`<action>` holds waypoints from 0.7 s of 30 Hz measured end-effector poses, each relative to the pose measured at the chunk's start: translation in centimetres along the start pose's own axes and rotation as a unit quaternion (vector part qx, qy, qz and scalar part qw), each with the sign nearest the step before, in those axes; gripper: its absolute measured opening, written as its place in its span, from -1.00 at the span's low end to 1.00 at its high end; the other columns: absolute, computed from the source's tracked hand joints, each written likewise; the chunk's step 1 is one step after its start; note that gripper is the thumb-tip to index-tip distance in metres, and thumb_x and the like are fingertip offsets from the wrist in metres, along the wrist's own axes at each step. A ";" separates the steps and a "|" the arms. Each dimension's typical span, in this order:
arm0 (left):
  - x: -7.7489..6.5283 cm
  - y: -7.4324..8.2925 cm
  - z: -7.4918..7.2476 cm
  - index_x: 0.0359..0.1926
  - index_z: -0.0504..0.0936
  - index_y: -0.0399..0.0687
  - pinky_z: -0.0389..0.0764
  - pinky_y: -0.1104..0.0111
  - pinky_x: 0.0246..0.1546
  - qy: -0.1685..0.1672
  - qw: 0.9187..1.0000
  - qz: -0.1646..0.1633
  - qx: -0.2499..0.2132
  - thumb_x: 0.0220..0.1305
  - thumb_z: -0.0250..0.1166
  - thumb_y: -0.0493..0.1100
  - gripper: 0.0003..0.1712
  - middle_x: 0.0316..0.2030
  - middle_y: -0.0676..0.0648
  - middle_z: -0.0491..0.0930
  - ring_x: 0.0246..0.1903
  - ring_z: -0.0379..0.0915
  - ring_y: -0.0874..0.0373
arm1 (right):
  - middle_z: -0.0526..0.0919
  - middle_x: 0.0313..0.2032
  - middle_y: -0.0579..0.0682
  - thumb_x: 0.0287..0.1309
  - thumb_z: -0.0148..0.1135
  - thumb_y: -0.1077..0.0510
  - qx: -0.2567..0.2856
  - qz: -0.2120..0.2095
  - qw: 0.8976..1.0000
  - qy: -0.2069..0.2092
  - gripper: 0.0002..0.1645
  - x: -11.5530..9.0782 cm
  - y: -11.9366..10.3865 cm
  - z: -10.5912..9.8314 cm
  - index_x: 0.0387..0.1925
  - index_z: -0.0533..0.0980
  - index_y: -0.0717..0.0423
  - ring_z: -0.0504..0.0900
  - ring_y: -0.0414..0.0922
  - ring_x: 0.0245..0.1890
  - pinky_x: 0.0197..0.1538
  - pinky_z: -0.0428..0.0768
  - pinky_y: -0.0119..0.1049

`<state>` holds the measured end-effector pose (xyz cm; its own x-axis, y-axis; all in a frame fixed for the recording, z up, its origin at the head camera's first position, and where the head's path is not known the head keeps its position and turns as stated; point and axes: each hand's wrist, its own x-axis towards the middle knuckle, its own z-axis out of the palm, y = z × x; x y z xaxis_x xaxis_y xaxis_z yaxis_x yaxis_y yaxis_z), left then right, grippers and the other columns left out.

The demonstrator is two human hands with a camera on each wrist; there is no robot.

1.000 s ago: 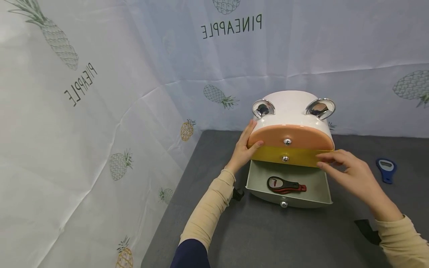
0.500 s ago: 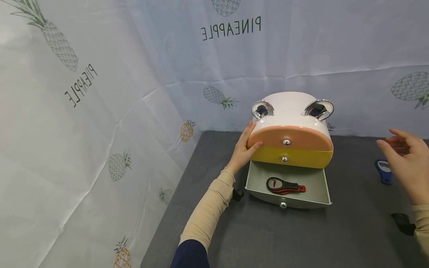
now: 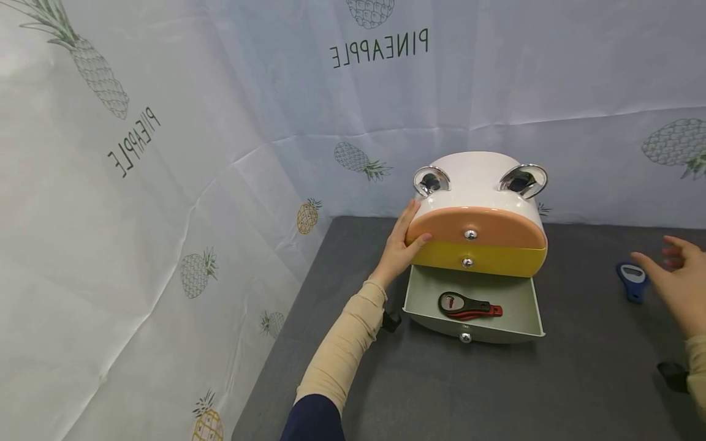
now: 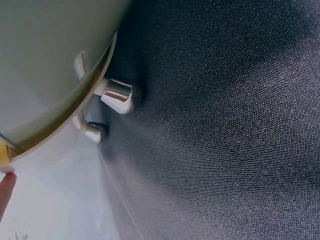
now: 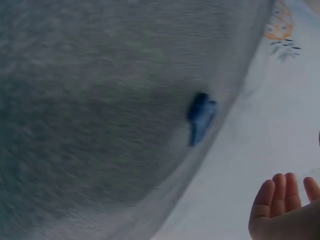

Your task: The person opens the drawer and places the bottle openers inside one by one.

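A small frog-faced drawer cabinet [image 3: 477, 177], white with silver eyes, stands at the back of the table. My left hand [image 3: 396, 251] rests straight-fingered along its left side, thumb lying across the front. Below the orange and yellow drawers, the pale green bottom drawer [image 3: 421, 288] is pulled out. In that drawer lie a black bottle opener [image 3: 469, 304] and a red one [image 3: 495, 311] partly hidden under it. My right hand [image 3: 684, 288] hovers with spread fingers beside a blue bottle opener [image 3: 633, 283] on the table, holding nothing. That opener [image 5: 201, 120] looks blurred in the right wrist view.
The dark grey table [image 3: 474, 392] meets a white pineapple-print curtain [image 3: 265, 184] at the back and left. Silver feet [image 4: 118, 95] show beneath the cabinet in the left wrist view. Dark straps or mounts [image 3: 673, 375] sit at both wrists.
My right hand has left the yellow drawer's right end and moved right, then lowered beside the blue bottle opener. The yellow drawer has gone in slightly. My left hand keeps its place.
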<state>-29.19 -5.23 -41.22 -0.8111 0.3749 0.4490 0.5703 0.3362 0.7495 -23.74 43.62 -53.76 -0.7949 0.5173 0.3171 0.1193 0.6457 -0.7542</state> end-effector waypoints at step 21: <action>0.3 -1.0 0.2 0.44 -0.01 0.37 0.10 0.04 0.41 0.003 1.000 -0.001 0.002 0.06 0.00 0.42 -0.08 0.47 0.19 -0.13 0.46 -0.17 0.23 | 0.29 -0.07 0.64 0.14 0.19 0.13 -0.189 0.034 0.966 -0.174 -0.06 -3.8 -6.4 -2.5 0.29 -0.07 0.61 0.33 0.47 -0.15 -0.09 0.33 0.27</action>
<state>-29.93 -5.31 -41.91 -0.8127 0.3688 0.4512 0.5696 0.3395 0.7485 -20.00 38.91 -48.67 -0.9218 0.3875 0.0123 0.3341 0.8102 -0.4816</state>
